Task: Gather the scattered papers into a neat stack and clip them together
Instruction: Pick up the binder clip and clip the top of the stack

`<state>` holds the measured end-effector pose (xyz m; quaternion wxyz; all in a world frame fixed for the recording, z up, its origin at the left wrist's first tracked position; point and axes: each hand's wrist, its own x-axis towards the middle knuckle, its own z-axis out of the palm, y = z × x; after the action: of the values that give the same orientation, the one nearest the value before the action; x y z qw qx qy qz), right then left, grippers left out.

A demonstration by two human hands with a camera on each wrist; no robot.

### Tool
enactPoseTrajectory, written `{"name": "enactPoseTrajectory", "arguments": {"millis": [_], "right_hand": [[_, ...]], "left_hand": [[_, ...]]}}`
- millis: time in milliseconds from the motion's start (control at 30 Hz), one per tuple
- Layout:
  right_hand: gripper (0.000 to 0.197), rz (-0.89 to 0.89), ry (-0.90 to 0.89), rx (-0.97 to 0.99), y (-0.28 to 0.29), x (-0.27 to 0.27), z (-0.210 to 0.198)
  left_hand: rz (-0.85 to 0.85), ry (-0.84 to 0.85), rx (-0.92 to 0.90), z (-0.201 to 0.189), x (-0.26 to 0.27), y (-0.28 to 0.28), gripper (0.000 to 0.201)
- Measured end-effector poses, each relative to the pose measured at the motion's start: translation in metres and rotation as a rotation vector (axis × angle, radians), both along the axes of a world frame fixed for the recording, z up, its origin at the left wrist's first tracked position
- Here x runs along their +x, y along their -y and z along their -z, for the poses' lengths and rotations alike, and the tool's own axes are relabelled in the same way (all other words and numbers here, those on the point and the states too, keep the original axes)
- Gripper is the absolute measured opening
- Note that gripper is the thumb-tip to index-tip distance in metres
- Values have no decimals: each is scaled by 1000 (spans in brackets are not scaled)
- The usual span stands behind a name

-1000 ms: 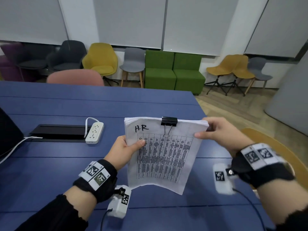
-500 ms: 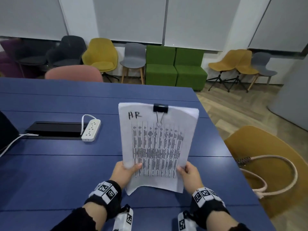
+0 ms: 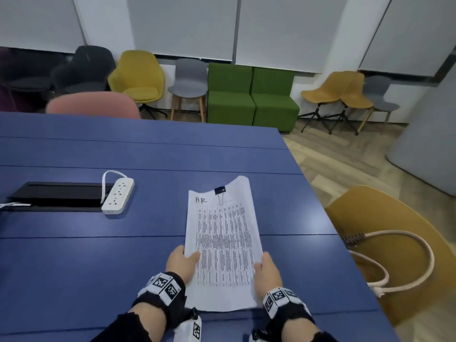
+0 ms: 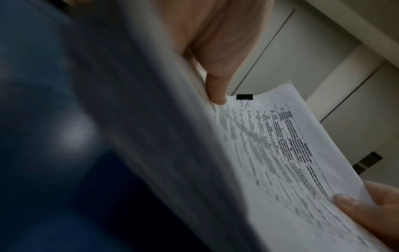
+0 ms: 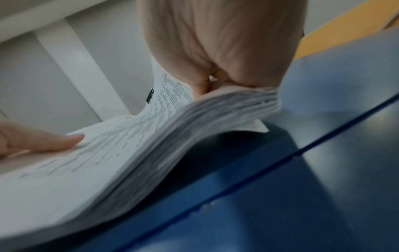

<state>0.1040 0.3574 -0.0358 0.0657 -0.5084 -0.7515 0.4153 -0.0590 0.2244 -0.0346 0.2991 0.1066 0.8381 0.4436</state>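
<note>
Blue table beneath both hands. Paper stack, held between the hands above the table, bowed along its length. Left hand grips the near left edge, thumb on top; right hand grips the near right edge likewise. Black clip clamps the far edge, beyond the fingertips.

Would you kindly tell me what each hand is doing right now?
Left hand: holds the clipped paper stack.
Right hand: holds the same stack.
</note>
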Motion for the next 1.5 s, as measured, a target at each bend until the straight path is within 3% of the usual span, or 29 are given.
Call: {"name": "enactPoseTrajectory", "arguments": {"millis": [233,400,633,933,1067,1167,1267,1333,1433,1500], "right_hand": [[17,-95,203,29,-13,-10,3],[29,-81,171,-79,-29,-2,0],[21,-158,216,-51,-41,27,0],[23,-199,187,79,-23,46,-6],[24,-210,190,121,-19,47,-8],[18,-209,243,129,-19,42,-11],[17,-292,397,157,-17,39,-13],[28,-310,422,89,-15,39,-14],[47,-307,404,-28,-14,37,-15],[49,-313,436,-17,-13,35,-14]], "left_hand": [[175,8,-90,-2,-5,4,37],[148,-28,-60,5,-1,21,37],[80,68,69,14,-5,49,35],[-97,-177,-29,17,27,59,7],[-63,-237,-125,12,30,57,3],[63,-230,-212,4,31,54,12],[206,-160,-286,1,32,56,35],[285,-156,-345,0,33,56,46],[353,-225,-451,-1,36,54,46],[363,-255,-480,1,37,52,46]]}}
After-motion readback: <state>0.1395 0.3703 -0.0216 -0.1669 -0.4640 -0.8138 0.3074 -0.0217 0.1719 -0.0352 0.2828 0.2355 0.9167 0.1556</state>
